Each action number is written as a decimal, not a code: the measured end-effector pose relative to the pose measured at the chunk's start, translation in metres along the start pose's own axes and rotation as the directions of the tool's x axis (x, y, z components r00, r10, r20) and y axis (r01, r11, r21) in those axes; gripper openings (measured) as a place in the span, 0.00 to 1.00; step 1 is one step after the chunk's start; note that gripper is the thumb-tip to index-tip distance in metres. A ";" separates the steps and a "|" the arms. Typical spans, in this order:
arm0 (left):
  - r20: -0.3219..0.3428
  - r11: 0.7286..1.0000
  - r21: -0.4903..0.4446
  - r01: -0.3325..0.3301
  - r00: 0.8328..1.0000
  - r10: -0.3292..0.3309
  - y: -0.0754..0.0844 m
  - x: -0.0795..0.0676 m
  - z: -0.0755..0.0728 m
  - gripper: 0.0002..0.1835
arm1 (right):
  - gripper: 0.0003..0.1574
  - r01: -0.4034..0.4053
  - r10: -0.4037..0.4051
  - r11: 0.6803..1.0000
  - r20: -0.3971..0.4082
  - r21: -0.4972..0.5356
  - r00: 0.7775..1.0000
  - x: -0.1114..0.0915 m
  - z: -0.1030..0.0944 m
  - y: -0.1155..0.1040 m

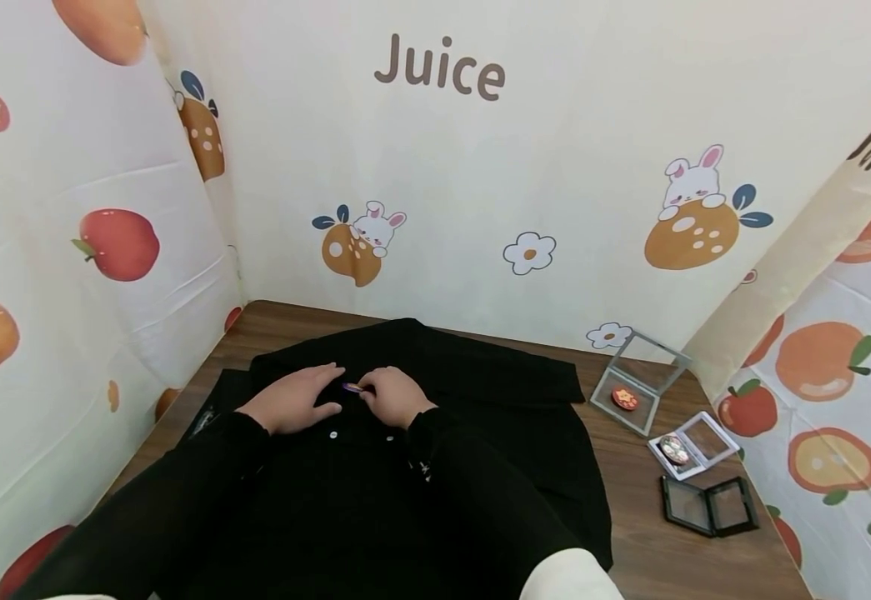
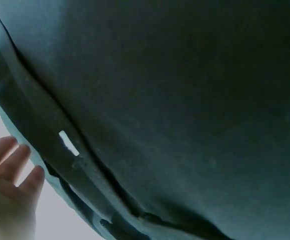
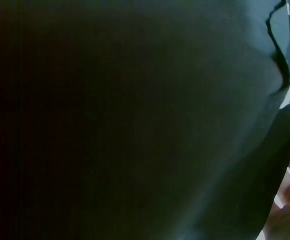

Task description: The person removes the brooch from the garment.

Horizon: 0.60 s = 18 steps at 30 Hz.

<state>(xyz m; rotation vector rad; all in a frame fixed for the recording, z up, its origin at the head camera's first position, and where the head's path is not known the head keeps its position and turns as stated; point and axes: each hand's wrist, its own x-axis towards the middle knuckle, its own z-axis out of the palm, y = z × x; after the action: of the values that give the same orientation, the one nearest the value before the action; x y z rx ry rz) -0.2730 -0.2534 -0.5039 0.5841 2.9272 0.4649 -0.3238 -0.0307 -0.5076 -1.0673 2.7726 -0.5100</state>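
A black shirt (image 1: pixel 480 433) lies spread over the table, with white buttons (image 1: pixel 333 434) showing near both hands. My right hand (image 1: pixel 397 396) pinches a small pin badge (image 1: pixel 352 387) by its edge, close over the shirt. The badge appears nearly edge-on, with purple and orange on it. To its left, my left hand (image 1: pixel 296 398) rests on the cloth, fingers extended and thumb apart, fingertips near the badge. Dark cloth fills most of both wrist views; the left fingers (image 2: pixel 15 165) show at one side, and part of the right hand (image 3: pixel 289 200) at the edge.
On the wooden table (image 1: pixel 630 550) at right, a grey-framed case (image 1: pixel 641 400) with a red badge (image 1: pixel 625 398) stands open. Nearer are a white case (image 1: pixel 711 439) holding a round badge (image 1: pixel 673 450) and a black case (image 1: pixel 708 507), both open. Printed curtains (image 1: pixel 450 167) enclose the table.
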 end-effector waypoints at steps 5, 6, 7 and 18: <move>-0.034 0.999 -0.013 -0.048 0.998 0.048 0.008 -0.004 -0.004 0.36 | 0.13 -0.108 0.112 0.970 -0.004 0.216 0.994 0.002 0.003 0.007; -0.039 0.998 -0.010 -0.057 0.998 0.057 0.008 -0.004 -0.003 0.36 | 0.13 -0.133 0.138 0.957 -0.002 0.259 0.990 0.002 0.003 0.008; -0.043 0.998 -0.002 -0.064 0.997 0.063 0.008 -0.004 -0.002 0.36 | 0.13 -0.155 0.163 0.942 -0.003 0.297 0.987 0.002 0.003 0.008; -0.069 0.996 0.023 -0.090 0.993 0.091 0.008 0.004 0.002 0.37 | 0.12 -0.281 0.323 0.819 0.003 0.501 0.946 0.007 0.004 0.009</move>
<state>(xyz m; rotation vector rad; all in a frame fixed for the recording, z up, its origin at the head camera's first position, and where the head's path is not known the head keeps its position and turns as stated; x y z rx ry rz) -0.2741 -0.2442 -0.5036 0.7198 2.9847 0.4763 -0.3342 -0.0301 -0.5145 -0.4854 2.5708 -1.1559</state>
